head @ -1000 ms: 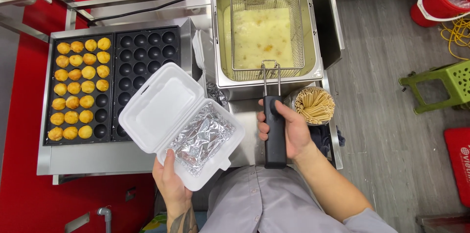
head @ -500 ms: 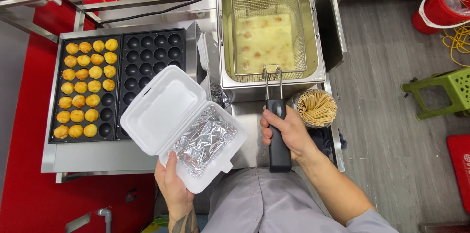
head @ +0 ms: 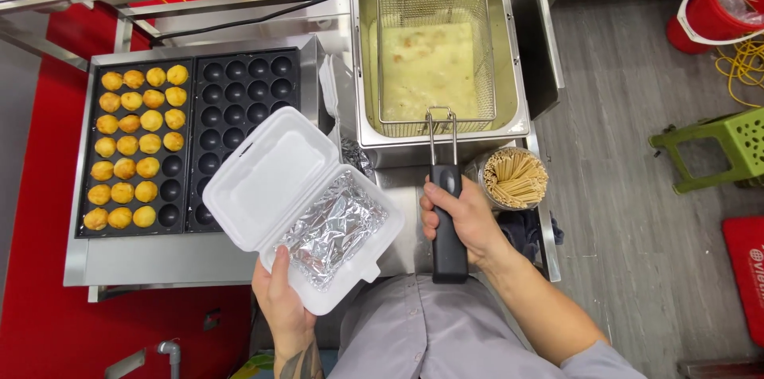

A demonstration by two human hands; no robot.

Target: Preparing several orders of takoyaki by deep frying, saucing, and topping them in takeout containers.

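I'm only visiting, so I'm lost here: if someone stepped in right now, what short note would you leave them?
Left hand holds an open white foam box, its lower half lined with foil.
Right hand grips the black handle of the wire fry basket, which sits in the fryer's oil.
Done: box opened and lined; browned balls fill the left side of the mould pan.
Left: nothing is in the box yet; basket not lifted out.
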